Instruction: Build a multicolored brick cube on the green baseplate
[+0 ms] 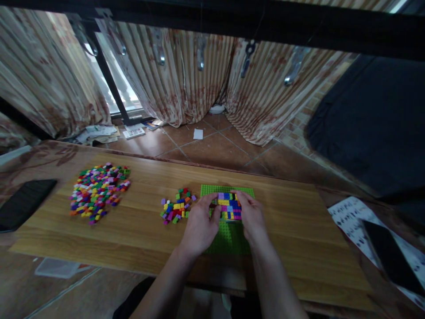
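Observation:
A green studded baseplate lies on the wooden table, and a block of colourful toy bricks in blue, yellow, pink and purple rows sits on it. My left hand is at the block's left side, fingers curled, with thumb and index finger at its edge. From the right, my right hand grips the opposite edge with bent fingers. Parts of the block and the plate are hidden behind both hands. Just left of my left hand is a small group of loose toy bricks.
A large heap of mixed bricks covers part of the table on the left. A black case lies at the far left. At the right are a printed sheet and a dark phone. Curtains hang beyond.

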The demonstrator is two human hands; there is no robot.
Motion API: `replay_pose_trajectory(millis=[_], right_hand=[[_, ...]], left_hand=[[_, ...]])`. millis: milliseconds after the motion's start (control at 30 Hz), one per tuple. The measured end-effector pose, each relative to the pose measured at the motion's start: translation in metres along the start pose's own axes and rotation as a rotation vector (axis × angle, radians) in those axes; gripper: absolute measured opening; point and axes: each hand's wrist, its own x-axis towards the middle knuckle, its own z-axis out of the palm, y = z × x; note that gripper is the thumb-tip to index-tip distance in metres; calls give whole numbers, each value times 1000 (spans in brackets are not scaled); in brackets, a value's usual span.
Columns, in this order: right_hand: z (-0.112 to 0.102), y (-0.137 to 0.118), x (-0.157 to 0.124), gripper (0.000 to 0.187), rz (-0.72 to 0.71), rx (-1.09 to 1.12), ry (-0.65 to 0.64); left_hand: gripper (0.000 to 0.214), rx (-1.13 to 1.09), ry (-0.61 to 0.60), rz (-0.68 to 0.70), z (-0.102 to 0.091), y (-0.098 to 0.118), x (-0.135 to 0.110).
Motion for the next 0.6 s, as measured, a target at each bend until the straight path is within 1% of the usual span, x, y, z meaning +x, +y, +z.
replay_pose_trajectory(millis=[133,233,367,467,533,600], right_hand=[[-4,5,5,34,-103,-145,-2],[-5,8,6,34,-136,-219,-5],[-5,8,4,37,-129,-227,-3],[-6,6,0,43,-80,-187,-26],[-7,6,-1,48,-60,-178,-34],[-10,4,-1,52,-73,-203,-17]], left_hand=[[30,0,11,1,0,1,0],[30,-1,15,3,1,1,0],[30,7,10,14,0,1,-1],[30,33,8,20,-3,4,-1],[29,47,22,13,-8,4,0],[29,59,47,1,-15,1,2]])
